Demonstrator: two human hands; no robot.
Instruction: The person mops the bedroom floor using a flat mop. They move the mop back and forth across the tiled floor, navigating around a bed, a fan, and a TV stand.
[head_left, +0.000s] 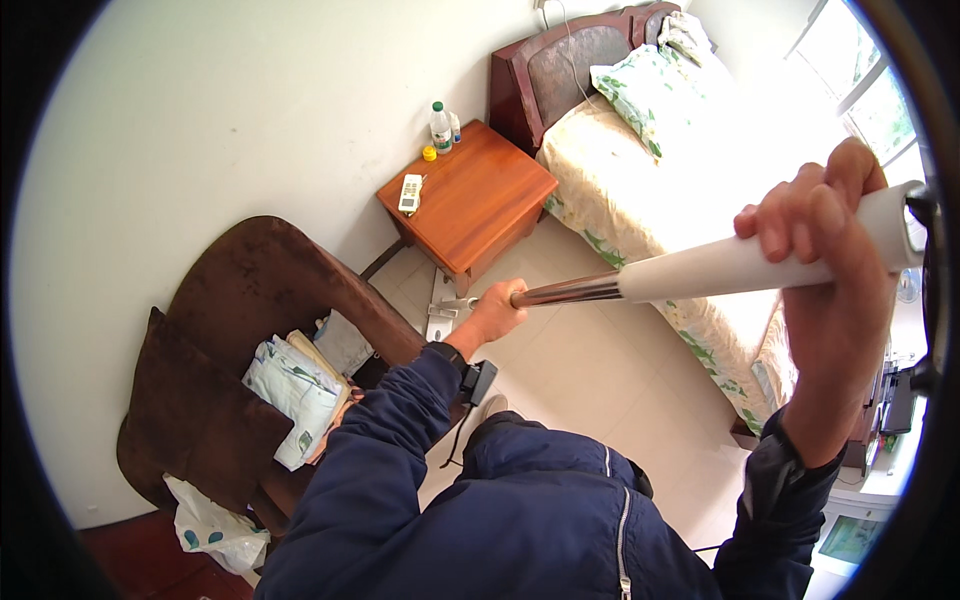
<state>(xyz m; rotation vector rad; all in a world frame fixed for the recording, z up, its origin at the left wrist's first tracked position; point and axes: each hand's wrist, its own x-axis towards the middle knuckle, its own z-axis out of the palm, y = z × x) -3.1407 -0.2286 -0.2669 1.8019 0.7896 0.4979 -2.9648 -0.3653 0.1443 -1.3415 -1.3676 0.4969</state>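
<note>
A flat mop slants across the view, its white handle grip (697, 266) rising to the upper right near the camera. My right hand (821, 217) is wrapped around the upper part of that grip. Lower down, my left hand (499, 309) closes around the pole where the shiny metal tube (570, 289) meets its lower section. The white mop head (441, 319) lies on the tiled floor between the armchair and the nightstand, its far end close to the nightstand's foot. Most of its underside is hidden.
A brown armchair (247, 300) holding folded cloths (296, 397) stands left. The wooden nightstand (480, 195) carries a remote control (410, 193), a yellow cap (429, 153) and a plastic bottle (441, 129). Beyond is a bed (600, 180); a plastic bag (217, 529) sits lower left.
</note>
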